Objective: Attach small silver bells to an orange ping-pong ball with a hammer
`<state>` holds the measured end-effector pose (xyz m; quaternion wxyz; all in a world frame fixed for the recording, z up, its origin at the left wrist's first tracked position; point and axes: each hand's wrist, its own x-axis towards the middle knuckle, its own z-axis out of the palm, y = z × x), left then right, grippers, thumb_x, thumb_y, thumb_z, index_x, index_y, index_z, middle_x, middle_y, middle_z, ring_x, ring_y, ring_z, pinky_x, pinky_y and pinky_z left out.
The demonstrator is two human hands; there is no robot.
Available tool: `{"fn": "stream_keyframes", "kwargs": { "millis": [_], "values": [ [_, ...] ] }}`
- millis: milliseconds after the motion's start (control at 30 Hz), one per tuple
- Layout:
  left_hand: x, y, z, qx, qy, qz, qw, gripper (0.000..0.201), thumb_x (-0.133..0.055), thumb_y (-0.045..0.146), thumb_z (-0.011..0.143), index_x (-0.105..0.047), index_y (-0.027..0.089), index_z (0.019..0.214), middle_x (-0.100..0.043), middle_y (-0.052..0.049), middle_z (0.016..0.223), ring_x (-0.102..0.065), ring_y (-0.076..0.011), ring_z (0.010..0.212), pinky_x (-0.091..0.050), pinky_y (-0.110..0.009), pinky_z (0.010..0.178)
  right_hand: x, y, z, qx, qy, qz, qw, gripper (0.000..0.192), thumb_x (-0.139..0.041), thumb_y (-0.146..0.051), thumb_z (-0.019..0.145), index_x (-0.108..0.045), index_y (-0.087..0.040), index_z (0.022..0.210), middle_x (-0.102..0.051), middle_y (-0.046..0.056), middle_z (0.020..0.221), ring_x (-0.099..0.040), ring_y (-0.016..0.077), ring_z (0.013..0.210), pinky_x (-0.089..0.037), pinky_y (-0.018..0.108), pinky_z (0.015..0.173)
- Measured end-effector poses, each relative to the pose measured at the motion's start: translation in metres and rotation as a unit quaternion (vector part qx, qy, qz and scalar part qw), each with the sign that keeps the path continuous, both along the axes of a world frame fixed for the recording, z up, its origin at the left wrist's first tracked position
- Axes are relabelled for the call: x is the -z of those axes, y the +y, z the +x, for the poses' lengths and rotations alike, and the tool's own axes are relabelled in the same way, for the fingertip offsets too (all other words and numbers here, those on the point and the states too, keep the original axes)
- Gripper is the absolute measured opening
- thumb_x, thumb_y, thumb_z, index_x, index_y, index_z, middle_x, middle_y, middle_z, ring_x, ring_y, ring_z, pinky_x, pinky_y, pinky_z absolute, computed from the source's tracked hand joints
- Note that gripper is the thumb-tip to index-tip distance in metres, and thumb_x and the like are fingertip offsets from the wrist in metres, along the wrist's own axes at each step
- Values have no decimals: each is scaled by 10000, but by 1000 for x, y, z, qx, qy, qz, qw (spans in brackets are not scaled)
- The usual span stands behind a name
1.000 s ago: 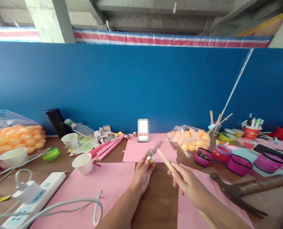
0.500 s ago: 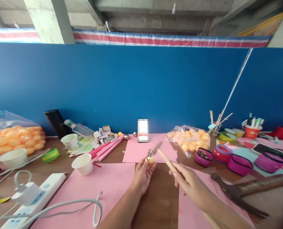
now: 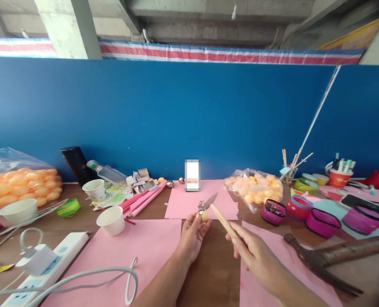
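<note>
Head view: left hand [image 3: 192, 232] raised, pinching ball [image 3: 204, 215].

A brown wooden desk [image 3: 215, 264] runs along the blue wall. Pink paper sheets [image 3: 138, 251] cover much of its middle. On the left lie a white power strip [image 3: 45, 266] with a grey cable, two white paper cups [image 3: 111, 220] and a bag of orange balls [image 3: 16, 183]. Pink strips [image 3: 144, 197] fan out near a toppled bottle [image 3: 106, 172]. On the right sit a second bag of balls [image 3: 256, 187], magenta tape rolls [image 3: 322, 221] and a hammer [image 3: 323, 256].
</note>
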<state>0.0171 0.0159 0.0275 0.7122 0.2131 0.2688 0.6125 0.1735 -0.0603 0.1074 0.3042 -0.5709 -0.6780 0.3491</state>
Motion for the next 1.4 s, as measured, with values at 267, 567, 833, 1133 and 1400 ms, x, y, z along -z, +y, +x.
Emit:
{"fn": "stream_keyframes", "kwargs": {
  "millis": [267,567,833,1133,1400],
  "values": [
    [1,1,0,-7,-2,4,1000,255,-653,234,694,-559,152,917,-658,-48,851,-642,-133,748,-510,-200,691,7,2,3,4,27,-6,1000,379,-295,-421,868,-434,-234,1167,-516,-24,670,-436,86,457,-388,207,444],
    [1,3,-1,-7,-30,7,999,235,-645,202,698,-565,135,909,-657,-70,906,-636,-181,840,-499,-252,780,-1,-2,0,2,-8,8,1000,377,-305,-384,871,-435,-222,1185,-553,6,733,-509,113,561,-413,217,492],
    [-1,1,-1,-12,-28,9,1000,271,-648,158,692,-561,152,949,-664,-49,867,-636,-156,832,-489,-260,813,-2,-3,-5,-1,-8,14,1000,365,-310,-363,867,-461,-219,1166,-566,10,739,-520,115,562,-424,227,511],
    [1,3,-3,4,-24,-3,1000,211,-649,216,698,-587,141,885,-650,-65,906,-629,-181,856,-509,-241,750,3,-2,-3,5,2,15,1000,381,-316,-381,863,-444,-219,1182,-586,20,786,-540,118,580,-406,208,465],
    [7,6,-3,-5,-16,-8,1000,197,-644,253,703,-588,127,844,-632,-46,785,-601,-82,662,-502,-170,619,1,-3,-2,7,4,34,999,363,-327,-379,862,-478,-210,1147,-588,17,767,-546,122,598,-447,235,557]
  ]
}}
